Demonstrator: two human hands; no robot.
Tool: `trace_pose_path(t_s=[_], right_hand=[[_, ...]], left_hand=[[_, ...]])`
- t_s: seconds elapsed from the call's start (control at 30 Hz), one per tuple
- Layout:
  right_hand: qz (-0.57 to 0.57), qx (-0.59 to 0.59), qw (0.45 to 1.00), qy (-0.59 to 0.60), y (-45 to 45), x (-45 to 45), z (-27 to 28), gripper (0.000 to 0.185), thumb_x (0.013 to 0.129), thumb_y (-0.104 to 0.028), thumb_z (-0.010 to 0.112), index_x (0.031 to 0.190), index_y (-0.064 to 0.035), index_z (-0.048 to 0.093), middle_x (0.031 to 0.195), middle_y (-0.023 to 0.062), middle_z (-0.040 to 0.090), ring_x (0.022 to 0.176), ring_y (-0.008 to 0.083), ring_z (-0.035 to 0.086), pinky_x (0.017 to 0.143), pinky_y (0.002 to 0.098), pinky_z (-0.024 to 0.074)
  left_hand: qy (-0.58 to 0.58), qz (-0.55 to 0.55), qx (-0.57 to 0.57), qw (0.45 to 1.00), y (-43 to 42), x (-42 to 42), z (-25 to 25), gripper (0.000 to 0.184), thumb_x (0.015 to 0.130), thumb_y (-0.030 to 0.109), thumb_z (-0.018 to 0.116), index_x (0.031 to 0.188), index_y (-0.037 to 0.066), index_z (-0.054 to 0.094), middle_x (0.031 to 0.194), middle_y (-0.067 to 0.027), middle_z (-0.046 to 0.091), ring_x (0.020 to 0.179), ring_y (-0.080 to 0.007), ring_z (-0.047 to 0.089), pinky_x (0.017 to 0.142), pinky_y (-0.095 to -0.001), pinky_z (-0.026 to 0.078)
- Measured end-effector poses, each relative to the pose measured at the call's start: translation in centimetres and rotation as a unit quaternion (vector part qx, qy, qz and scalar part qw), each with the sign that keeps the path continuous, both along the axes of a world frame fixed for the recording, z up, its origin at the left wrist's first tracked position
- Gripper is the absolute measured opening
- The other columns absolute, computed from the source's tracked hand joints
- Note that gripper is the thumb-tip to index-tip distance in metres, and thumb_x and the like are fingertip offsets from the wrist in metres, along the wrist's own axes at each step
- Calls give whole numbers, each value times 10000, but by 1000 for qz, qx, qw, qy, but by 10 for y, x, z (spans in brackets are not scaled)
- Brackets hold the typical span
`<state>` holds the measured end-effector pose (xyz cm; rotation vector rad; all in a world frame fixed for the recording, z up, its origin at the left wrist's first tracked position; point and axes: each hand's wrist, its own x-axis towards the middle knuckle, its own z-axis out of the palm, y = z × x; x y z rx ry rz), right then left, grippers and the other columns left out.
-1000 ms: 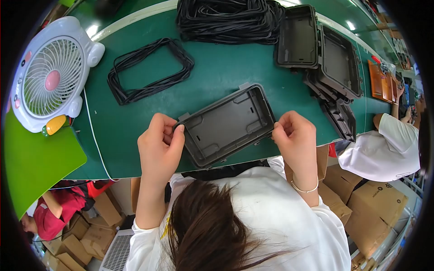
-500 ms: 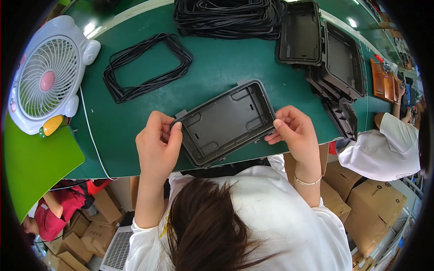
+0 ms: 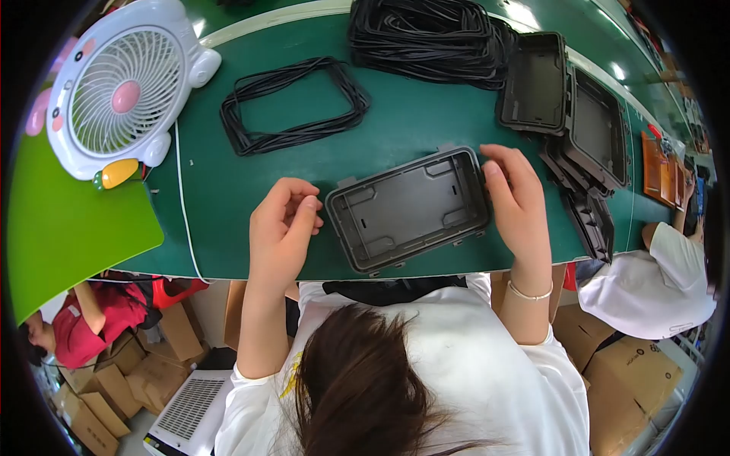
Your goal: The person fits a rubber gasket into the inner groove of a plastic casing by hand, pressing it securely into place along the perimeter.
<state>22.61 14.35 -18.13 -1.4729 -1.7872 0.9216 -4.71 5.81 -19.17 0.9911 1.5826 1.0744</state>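
A dark grey rectangular plastic box shell (image 3: pixel 411 201) lies at a slant on the green table, its hollow side up and its inner ribs showing. My left hand (image 3: pixel 287 220) is just off its left end, holding nothing, with loosely curled fingers and the thumb a little apart. By the right end is my right hand (image 3: pixel 517 199), thumb and fingers spread; whether it still touches the rim I cannot tell. Beyond the box lies a loose rectangular bundle of thin black sealing rings (image 3: pixel 247 144), with a bigger heap of black rings (image 3: pixel 426 45) at the back.
Several more box shells (image 3: pixel 532 87) are stacked at the right. A white fan (image 3: pixel 125 99) stands at the left beside a green mat (image 3: pixel 84 235), with a white cable (image 3: pixel 182 205) along it. Other people sit at both sides; cardboard boxes (image 3: pixel 631 372) are on the floor.
Both hands have let go of the box shell, which now rests on the table. My left hand has drawn away from its edge. The whole view has shifted slightly.
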Motion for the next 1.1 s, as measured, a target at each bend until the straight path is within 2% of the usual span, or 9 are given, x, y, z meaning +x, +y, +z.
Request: trace_pose_path(t_s=[0.07,0.17,0.27,0.4,0.5,0.7,0.8,1.0,1.1], right_hand=[[23,63,997,-45,9,-9,-4,173,922,-84,545,1017,41,617,800,133,556,725,249,542,671,319,447],[26,51,997,-58,8,-17,-8,156,924,-79,542,979,44,620,751,138,534,691,280,528,641,350,437],[4,103,993,-62,6,-20,-19,133,923,-66,541,944,44,613,728,129,518,661,277,513,618,356,428],[-16,101,993,-57,1,-22,-18,105,915,-48,546,917,36,608,718,127,500,625,270,490,590,356,414],[-14,108,993,-52,1,-22,-19,96,912,-45,551,913,32,608,714,124,491,612,267,477,578,355,406],[-4,117,992,-47,3,-20,-21,87,907,-39,558,908,33,607,702,118,477,603,253,466,573,348,400],[-5,114,993,-42,2,-19,-22,84,904,-33,562,905,35,609,694,113,472,600,239,463,571,339,395],[-22,107,994,-19,1,-20,-24,88,901,-37,567,902,38,614,688,108,474,604,232,465,569,332,391],[-23,105,994,-3,2,-18,-27,110,911,-54,555,906,38,616,693,107,483,621,236,473,588,333,396]], left_hand=[[33,-9,13,999,2,3,2,62,930,34,546,973,0,574,828,-18,579,689,-75,544,619,-210,452],[96,-27,38,994,5,5,3,26,897,12,581,919,-1,580,804,-5,569,662,-66,528,590,-205,436],[175,-48,65,981,11,11,10,37,866,-3,606,881,-4,572,773,1,554,637,-59,503,561,-204,410],[244,-69,69,965,17,14,18,71,843,-11,617,844,1,547,716,4,534,612,-53,476,537,-208,380],[179,-57,3,982,17,10,15,85,843,26,612,810,-5,540,658,-50,537,563,-102,518,519,-267,413],[100,-127,-89,983,20,-1,13,171,920,131,555,810,3,533,568,-26,498,515,-86,479,485,-257,382],[83,-134,-69,985,17,-6,4,203,941,154,542,807,3,529,582,-18,505,518,-79,480,481,-251,386],[3,-44,-36,998,1,9,-9,276,978,205,517,780,13,508,592,-15,480,514,-80,469,479,-248,385],[124,-52,-23,991,-12,17,-21,348,1010,227,462,727,25,450,579,-2,443,525,-75,419,492,-249,365]])
